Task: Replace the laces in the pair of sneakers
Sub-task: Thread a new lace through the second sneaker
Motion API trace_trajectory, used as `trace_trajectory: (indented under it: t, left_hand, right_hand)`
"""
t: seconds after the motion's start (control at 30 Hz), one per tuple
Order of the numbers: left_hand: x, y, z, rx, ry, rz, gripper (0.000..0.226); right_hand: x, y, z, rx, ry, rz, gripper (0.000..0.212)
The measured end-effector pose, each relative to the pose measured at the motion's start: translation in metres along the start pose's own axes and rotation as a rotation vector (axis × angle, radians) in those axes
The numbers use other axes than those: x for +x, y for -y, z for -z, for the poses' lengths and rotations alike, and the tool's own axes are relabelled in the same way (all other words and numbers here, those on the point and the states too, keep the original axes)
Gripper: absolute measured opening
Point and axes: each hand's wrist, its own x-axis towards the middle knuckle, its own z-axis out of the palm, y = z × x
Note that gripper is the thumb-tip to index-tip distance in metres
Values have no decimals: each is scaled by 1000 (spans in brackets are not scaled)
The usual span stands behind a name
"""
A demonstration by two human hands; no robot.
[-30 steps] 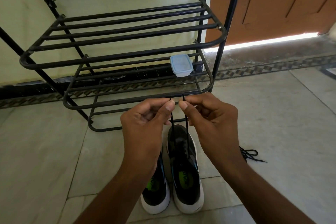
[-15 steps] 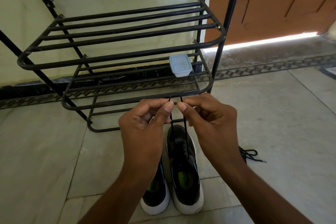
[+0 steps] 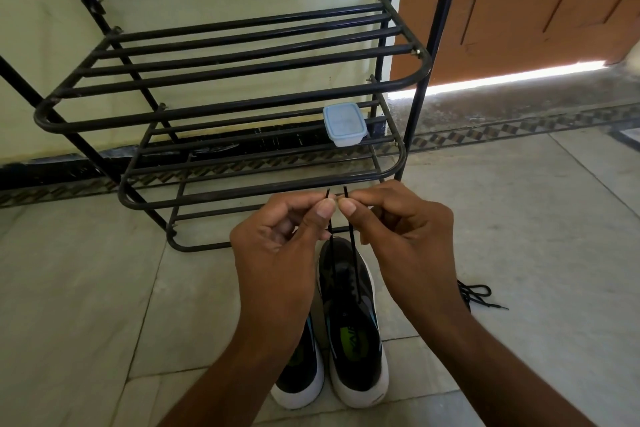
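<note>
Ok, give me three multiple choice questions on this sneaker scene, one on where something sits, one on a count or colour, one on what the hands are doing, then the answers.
1. Where is the small lidded container?
A. on the floor
B. on the rack's lower shelf
C. inside a sneaker

2. How many sneakers are on the floor?
A. one
B. two
C. three

3. What are the hands doing?
A. each pinches a lace end
B. resting flat on the floor
C. gripping the rack

Answers: B, it sits on the bars of the rack; B, right sneaker and left sneaker lie together; A, left hand and right hand hold the black lace taut.
</note>
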Motion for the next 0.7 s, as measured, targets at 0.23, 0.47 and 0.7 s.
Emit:
trace_trajectory:
  t: [0.23,0.47,0.7]
  left_hand:
    - [0,0,1,15,6,-14,10]
    - [-1,0,0,14,1,-11,11]
    - [-2,1,-2,10,-3,-9,11]
  right_hand:
    - [0,0,1,-7,4,8,8]
    - [0,-1,2,-24,1,9,9]
    - [-1,0,3,-10,-1,7,9]
